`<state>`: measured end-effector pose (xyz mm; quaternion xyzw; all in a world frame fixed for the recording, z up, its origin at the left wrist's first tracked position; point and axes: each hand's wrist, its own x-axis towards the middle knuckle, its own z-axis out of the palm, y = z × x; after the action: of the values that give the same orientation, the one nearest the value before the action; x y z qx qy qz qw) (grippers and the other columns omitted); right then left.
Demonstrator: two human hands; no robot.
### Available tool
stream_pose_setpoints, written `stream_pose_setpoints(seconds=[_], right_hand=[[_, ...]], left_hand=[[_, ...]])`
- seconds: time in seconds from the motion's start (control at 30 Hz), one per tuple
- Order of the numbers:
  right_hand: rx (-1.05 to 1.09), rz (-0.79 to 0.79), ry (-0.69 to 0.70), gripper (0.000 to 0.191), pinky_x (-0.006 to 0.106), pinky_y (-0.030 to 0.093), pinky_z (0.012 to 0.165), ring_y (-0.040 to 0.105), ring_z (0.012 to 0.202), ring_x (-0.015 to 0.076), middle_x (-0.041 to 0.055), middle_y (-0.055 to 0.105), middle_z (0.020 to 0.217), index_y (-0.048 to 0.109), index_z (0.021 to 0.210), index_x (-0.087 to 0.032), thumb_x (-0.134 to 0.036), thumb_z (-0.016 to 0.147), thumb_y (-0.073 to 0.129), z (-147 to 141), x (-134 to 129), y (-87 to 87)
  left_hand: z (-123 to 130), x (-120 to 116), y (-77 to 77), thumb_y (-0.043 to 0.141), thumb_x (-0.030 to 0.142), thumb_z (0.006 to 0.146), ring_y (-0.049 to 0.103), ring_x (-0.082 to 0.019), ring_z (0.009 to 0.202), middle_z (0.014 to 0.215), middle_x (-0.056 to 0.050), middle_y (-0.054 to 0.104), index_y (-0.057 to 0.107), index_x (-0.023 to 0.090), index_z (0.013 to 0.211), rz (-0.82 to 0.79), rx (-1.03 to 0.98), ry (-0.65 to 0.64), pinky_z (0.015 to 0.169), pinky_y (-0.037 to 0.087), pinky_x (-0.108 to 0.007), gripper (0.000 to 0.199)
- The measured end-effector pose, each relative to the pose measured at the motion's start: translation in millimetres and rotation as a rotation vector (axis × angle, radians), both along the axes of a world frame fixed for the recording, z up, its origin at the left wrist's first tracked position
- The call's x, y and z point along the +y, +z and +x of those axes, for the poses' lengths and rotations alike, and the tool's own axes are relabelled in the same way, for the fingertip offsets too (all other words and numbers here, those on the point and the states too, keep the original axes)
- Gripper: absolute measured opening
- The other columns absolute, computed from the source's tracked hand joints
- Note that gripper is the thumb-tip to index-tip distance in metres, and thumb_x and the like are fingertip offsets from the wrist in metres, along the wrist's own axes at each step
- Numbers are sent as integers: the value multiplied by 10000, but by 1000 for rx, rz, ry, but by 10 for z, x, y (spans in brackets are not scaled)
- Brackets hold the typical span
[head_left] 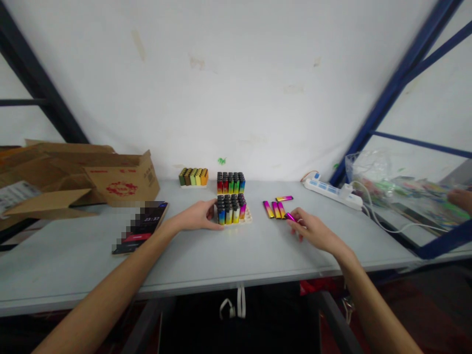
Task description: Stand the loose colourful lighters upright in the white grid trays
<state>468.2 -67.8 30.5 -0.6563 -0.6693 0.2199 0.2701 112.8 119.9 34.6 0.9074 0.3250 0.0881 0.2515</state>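
Observation:
My left hand (201, 215) rests on the table (206, 260) with thumb and fingers spread against the left side of a white tray (248, 216). Upright lighters (229, 214) in blue, yellow and pink fill most of that tray; its right edge shows bare slots. My right hand (308, 228) pinches a purple lighter (289, 217) between thumb and fingers, just above the table. Several pink and yellow lighters (268, 209) lie flat to the left of it. Behind the tray stands a block of red, green and blue lighters (230, 183).
Green, yellow and orange lighters (193, 177) stand at the back. An open cardboard box (123, 179) and a phone (147, 221) are on the left. A power strip (334, 193) with cables lies at the right; beyond the blue frame (383, 103) shows another person's hand (460, 199).

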Motion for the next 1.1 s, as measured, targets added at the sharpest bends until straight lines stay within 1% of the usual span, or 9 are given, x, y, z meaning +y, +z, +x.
stream_pose_setpoints(seconds=[0.13, 0.23, 0.33, 0.4, 0.5, 0.6, 0.77, 0.97, 1.1], right_hand=[[383, 29, 174, 419, 253, 425, 547, 521, 571, 120, -9, 649, 796, 435, 1139, -227, -607, 973, 496, -189, 198, 125], [461, 139, 123, 502, 230, 347, 480, 415, 516, 106, -79, 477, 646, 494, 1113, -213, -675, 921, 541, -311, 502, 178], [458, 223, 11, 523, 238, 280, 450, 337, 479, 100, -84, 364, 570, 554, 882, -199, -719, 910, 508, -397, 865, 218], [427, 313, -46, 549, 248, 279, 471, 330, 491, 100, -68, 356, 551, 488, 699, -212, -720, 904, 509, -458, 1079, 221], [383, 419, -122, 542, 259, 282, 503, 343, 519, 110, -51, 369, 541, 407, 607, -228, -668, 906, 511, -570, 1275, 158], [323, 460, -174, 471, 268, 267, 523, 360, 537, 122, -44, 373, 535, 398, 591, -232, -573, 904, 489, -671, 1299, 40], [247, 437, -142, 404, 267, 261, 538, 377, 555, 129, -42, 380, 540, 385, 585, -234, -481, 888, 484, -710, 1183, -92], [260, 415, -140, 466, 266, 270, 529, 372, 551, 133, -41, 384, 541, 390, 599, -236, -568, 916, 474, -694, 1148, -109], [241, 420, -122, 510, 268, 279, 545, 382, 561, 133, -41, 391, 545, 406, 604, -231, -619, 928, 470, -706, 1132, -100]], left_hand=[[-5, -1, -13, 765, 700, 671, 581, -195, 685, 767, 12, 610, 562, 191, 1076, 6, -48, -11, 589, 393, -278, 681], [-8, 0, -19, 775, 688, 663, 575, -193, 675, 753, 14, 604, 564, 190, 1049, 5, -57, -18, 590, 394, -279, 664], [-9, -8, -9, 782, 667, 656, 588, -203, 692, 773, 5, 613, 559, 192, 1017, -2, -41, -13, 616, 417, -288, 637], [-8, -14, 0, 779, 662, 655, 594, -209, 705, 787, -1, 617, 555, 192, 995, -2, -38, -6, 632, 426, -295, 622], [-7, -15, 2, 773, 672, 652, 588, -210, 700, 782, -1, 614, 551, 192, 989, -3, -34, -4, 629, 422, -297, 627], [-6, -4, -6, 769, 694, 650, 584, -208, 693, 776, 1, 611, 549, 193, 996, 2, -28, -8, 618, 412, -293, 648], [-2, 10, -13, 771, 680, 668, 578, -204, 688, 770, 1, 622, 562, 187, 1028, 3, -47, -29, 608, 396, -287, 646], [13, -19, 18, 782, 664, 655, 570, -200, 674, 739, 11, 611, 576, 187, 1040, -9, -55, -9, 592, 382, -280, 646], [13, -33, 21, 779, 664, 656, 567, -194, 665, 730, 22, 599, 579, 191, 1122, -13, -58, 0, 592, 387, -275, 693]])
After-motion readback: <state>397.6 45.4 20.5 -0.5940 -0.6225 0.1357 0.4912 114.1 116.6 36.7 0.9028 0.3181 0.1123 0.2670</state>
